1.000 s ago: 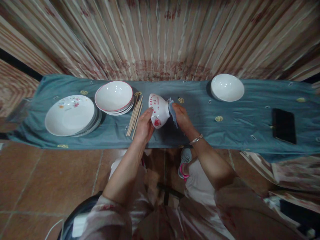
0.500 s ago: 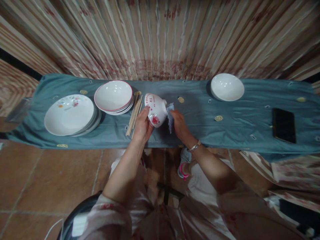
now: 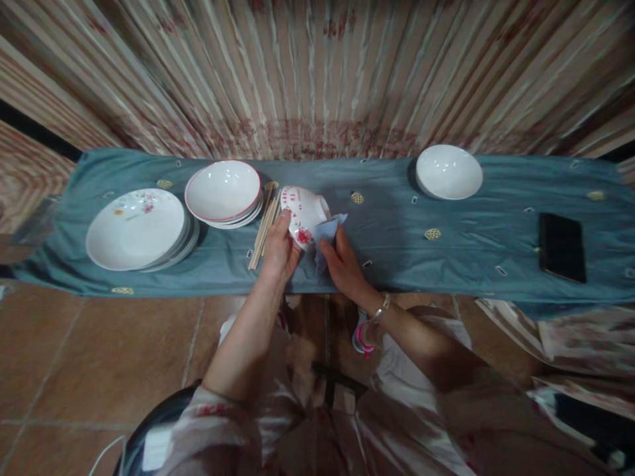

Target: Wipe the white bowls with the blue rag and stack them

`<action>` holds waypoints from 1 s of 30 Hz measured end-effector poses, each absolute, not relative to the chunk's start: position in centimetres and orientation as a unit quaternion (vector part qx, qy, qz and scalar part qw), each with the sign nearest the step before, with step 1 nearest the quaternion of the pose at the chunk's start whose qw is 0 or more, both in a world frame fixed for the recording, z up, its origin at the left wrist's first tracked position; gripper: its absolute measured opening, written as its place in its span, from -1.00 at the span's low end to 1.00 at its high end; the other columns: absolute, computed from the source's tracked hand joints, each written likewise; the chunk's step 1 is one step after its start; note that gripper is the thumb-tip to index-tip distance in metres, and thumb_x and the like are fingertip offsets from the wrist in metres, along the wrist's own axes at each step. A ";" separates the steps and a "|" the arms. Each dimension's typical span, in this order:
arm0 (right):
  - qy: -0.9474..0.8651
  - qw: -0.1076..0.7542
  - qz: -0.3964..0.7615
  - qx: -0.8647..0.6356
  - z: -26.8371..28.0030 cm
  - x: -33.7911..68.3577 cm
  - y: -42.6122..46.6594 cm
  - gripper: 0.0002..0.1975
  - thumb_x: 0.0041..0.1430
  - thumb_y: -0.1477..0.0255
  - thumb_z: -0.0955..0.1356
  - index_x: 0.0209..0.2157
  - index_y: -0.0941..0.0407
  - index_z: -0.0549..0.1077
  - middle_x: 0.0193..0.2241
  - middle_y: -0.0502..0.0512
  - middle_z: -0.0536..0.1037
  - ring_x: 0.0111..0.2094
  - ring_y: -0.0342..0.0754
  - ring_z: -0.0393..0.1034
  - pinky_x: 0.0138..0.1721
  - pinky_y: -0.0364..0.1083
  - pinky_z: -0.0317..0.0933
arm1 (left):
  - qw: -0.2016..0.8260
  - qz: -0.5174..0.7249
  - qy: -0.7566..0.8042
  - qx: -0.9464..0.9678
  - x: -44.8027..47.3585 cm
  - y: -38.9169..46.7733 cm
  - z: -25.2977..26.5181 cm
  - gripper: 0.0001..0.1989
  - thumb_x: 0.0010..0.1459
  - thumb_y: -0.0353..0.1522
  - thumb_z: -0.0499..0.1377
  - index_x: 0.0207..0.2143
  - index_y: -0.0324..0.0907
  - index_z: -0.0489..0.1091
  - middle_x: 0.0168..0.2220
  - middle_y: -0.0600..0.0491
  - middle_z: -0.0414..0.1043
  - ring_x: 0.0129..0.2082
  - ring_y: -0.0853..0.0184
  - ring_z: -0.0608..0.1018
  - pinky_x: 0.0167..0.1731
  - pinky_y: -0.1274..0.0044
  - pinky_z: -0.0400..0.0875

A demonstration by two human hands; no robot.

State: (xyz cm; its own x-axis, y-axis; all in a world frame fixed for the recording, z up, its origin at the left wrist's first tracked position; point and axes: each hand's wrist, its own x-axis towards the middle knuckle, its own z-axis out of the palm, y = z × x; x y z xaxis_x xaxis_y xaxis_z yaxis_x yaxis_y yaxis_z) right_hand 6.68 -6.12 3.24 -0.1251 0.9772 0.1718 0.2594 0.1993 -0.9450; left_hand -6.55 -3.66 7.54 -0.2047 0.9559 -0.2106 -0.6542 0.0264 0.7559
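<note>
1. Your left hand [image 3: 280, 248] grips the small white porcelain bowl [image 3: 302, 215], thumb pressed on the outer wall near the rim; the other fingers are mostly hidden, so how they wrap cannot be told.
2. You have that bowl tipped on its side over the middle of the teal tablecloth [image 3: 391, 258], its foot ring turned to your right and its mouth to your left. Red lettering and a red flower mark its outside.
3. Your right hand [image 3: 344, 264] pinches a blue-grey wiping cloth [image 3: 327, 231] between thumb and fingers, against the bowl's side by the foot. A silver-toned bracelet [image 3: 381, 308] circles that wrist.
4. Just left of the bowl you have a loose bundle of wooden chopsticks [image 3: 262, 231] lying on the tablecloth.
5. Beyond the chopsticks, to your left, sits a stack of red-rimmed white bowls [image 3: 223, 192]; farther left and nearer you stands a stack of floral white dishes [image 3: 136, 231].
6. Well to your right, near the far edge, a plain white bowl [image 3: 449, 172] stands upright, and a black flat device [image 3: 562, 246] lies farther right.
7. A pleated, patterned curtain [image 3: 317, 66] hangs behind the table.
</note>
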 end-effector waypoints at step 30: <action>-0.844 0.313 0.169 -0.401 2.8 5.7 -8.1 -0.29 0.46 0.17 0.08 0.46 0.27 -0.14 0.47 0.46 -0.03 0.52 0.20 -0.29 0.45 0.33 -0.15 | 0.588 0.672 0.397 0.212 -6.5 -3.6 7.7 -0.75 0.18 -0.23 0.32 -0.19 -0.23 0.52 -0.15 -0.09 0.66 0.09 0.16 0.61 0.11 0.44 0.49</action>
